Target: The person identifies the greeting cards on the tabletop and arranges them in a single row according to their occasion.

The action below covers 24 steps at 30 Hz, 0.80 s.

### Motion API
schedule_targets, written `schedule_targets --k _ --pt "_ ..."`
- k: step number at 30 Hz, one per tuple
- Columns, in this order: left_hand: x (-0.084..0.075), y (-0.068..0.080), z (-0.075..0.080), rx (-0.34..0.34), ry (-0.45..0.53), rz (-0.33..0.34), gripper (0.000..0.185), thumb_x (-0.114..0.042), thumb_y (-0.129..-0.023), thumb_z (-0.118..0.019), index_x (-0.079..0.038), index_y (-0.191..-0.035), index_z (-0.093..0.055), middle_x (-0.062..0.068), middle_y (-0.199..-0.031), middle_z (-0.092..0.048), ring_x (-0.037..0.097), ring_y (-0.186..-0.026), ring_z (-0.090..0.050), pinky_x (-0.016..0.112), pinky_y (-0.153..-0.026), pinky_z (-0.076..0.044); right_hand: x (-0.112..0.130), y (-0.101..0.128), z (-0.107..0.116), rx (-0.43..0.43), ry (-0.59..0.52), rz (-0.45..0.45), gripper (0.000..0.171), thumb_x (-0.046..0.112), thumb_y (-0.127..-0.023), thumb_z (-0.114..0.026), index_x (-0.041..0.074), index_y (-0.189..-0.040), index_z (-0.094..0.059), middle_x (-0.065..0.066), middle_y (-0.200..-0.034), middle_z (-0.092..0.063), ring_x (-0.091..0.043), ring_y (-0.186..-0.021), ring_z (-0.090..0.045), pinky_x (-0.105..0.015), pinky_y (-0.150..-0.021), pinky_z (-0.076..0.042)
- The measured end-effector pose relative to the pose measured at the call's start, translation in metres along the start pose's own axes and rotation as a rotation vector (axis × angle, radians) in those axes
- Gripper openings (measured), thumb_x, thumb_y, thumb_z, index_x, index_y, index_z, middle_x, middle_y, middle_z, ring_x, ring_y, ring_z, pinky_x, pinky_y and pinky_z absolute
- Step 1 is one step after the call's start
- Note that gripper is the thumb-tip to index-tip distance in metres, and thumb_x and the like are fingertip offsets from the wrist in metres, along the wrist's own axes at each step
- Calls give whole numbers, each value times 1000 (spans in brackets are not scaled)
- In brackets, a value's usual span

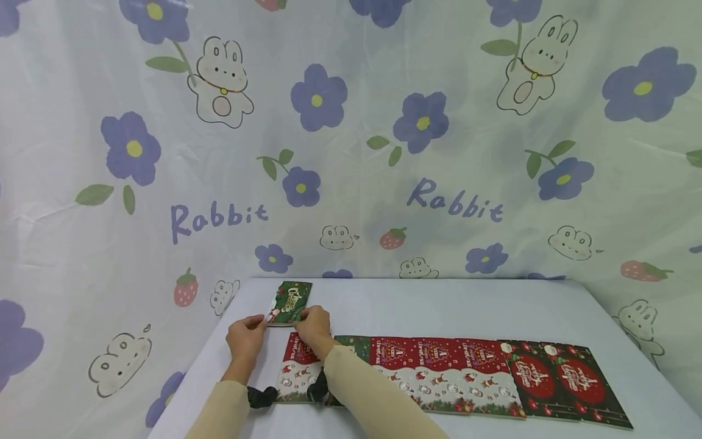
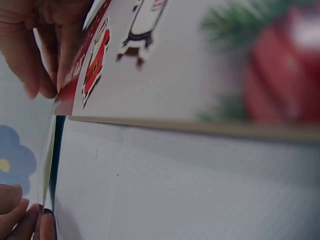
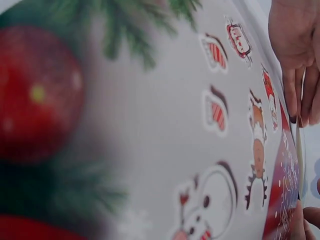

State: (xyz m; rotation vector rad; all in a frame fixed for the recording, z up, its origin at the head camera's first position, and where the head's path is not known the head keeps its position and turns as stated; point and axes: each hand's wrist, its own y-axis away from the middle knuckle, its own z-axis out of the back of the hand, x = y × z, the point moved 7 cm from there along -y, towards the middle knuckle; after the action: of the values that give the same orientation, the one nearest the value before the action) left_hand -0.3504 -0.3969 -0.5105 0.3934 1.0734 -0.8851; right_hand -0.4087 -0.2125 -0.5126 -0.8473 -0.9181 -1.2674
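Observation:
At the table's far left lies a small green Christmas booklet (image 1: pixel 291 301) with gold lettering. My left hand (image 1: pixel 246 339) pinches its near left corner, and my right hand (image 1: pixel 315 327) pinches the near right corner. In the left wrist view the booklet's edge runs between the right hand (image 2: pixel 47 40) above and the left hand (image 2: pixel 22 217) below. Just nearer to me, a red-and-white Christmas booklet (image 1: pixel 298 372) starts a row. My right forearm covers part of this row, including most of a green booklet (image 1: pixel 353 346).
Along the row to the right lie several red-and-white booklets (image 1: pixel 439 372), side by side. Two dark booklets (image 1: pixel 584 384) with red ovals end it. A white cloth covers the table (image 1: pixel 439 305). Behind hangs a curtain (image 1: pixel 362 183) with rabbits and flowers. Black straps (image 1: pixel 262 397) are at both wrists.

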Motion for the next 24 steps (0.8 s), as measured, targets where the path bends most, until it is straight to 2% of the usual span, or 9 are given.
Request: schedule_targets --k 7,15,24 --pt "1 -1 -1 4 -27 -1 27 -6 -100 -66 12 -120 -71 32 -119 -69 43 -113 -64 48 -88 -55 0 1 -2 30 -19 4 28 11 -91 -81 -4 -114 -75 -16 -108 -72 -30 -105 -68 -46 -89 -59" --pt "-1 1 -1 16 -34 0 28 -7 -100 -67 12 -120 -71 31 -118 -70 42 -111 -65 45 -85 -56 3 4 5 30 -18 24 27 11 -92 -80 -4 -114 -75 -14 -107 -72 -28 -104 -69 -43 -88 -59" --pt "-3 2 0 7 -18 -3 32 -7 -99 -66 11 -126 -68 32 -123 -66 42 -114 -61 50 -92 -54 14 5 12 -4 -73 105 30 6 -92 -80 -5 -119 -74 -13 -107 -73 -20 -96 -69 -36 -85 -60"
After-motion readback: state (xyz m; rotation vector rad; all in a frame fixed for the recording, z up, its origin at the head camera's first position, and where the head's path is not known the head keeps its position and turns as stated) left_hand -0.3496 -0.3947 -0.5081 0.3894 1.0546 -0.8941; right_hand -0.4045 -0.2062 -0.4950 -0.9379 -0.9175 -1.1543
